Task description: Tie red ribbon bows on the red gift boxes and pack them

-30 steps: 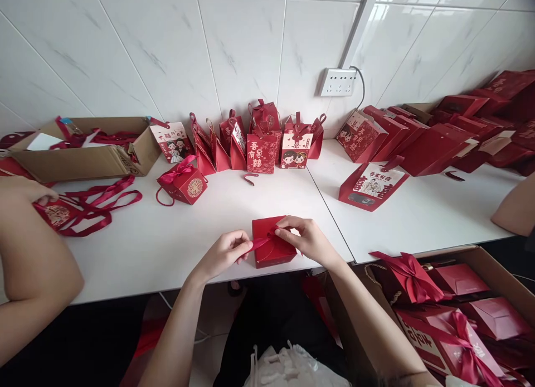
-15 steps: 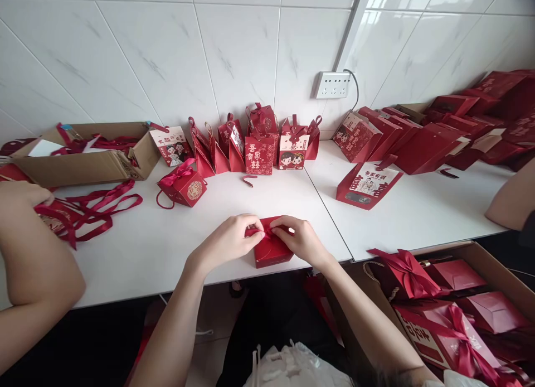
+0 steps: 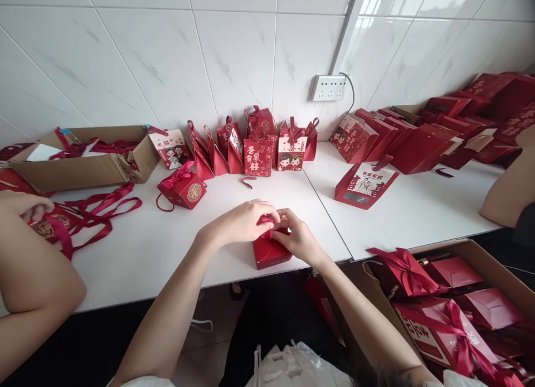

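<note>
Two-handed, works at a red ribbon (image 3: 268,234) atop the small red box (image 3: 272,255), close to the front edge of the white table (image 3: 221,231). With the left hand (image 3: 253,219), closes thumb and fingertips together on the ribbon; with the right hand (image 3: 297,235), sets the thumb beside it under an arched forefinger, too covered to tell whether clamped. Hides the box's far part behind both hands. Just beyond, meets a curled scrap (image 3: 249,178), then gift boxes (image 3: 259,155) standing along the tiled wall (image 3: 234,52). To the left, has a bow-tied box (image 3: 188,189), loose ribbons (image 3: 117,194), a co-worker's hand (image 3: 33,204) and a brown carton (image 3: 87,174). To the right, has a labelled box (image 3: 365,187) lying tilted, heaped boxes (image 3: 422,147) behind, and, below the table edge, an open carton (image 3: 501,272) full of red boxes, some ribboned.
</note>
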Action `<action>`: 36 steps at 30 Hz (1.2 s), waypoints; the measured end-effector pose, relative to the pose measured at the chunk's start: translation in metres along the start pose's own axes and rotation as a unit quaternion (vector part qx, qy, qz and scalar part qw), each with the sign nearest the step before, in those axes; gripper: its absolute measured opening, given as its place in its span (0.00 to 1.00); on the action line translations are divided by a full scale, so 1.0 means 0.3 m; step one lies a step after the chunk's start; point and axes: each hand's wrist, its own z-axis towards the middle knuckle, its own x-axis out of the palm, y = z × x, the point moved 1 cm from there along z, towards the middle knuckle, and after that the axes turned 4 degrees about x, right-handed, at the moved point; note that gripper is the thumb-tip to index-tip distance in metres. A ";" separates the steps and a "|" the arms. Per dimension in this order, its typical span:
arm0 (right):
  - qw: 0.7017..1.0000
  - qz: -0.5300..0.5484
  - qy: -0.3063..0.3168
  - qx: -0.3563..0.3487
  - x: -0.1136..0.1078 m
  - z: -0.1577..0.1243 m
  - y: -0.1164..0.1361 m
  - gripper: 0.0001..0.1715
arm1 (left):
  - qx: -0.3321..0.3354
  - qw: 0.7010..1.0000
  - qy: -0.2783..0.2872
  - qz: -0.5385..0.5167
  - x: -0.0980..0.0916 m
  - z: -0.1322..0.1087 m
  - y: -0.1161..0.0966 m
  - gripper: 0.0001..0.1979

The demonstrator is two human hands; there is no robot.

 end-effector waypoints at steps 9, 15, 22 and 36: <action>1.000 0.019 -0.013 -0.004 0.003 -0.008 -0.017 0.23 | -0.020 0.968 -0.070 -0.242 0.069 0.019 0.125 0.06; 0.999 0.000 -0.032 -0.008 0.007 0.000 -0.028 0.27 | 0.009 0.948 -0.052 -0.313 0.077 0.023 0.099 0.07; 0.998 0.008 -0.051 -0.036 0.022 -0.008 -0.032 0.25 | -0.019 0.967 -0.088 -0.238 0.082 0.030 0.109 0.04; 0.992 0.012 -0.106 -0.064 0.040 -0.028 -0.059 0.12 | 0.072 0.967 -0.227 -0.093 0.183 -0.094 0.116 0.09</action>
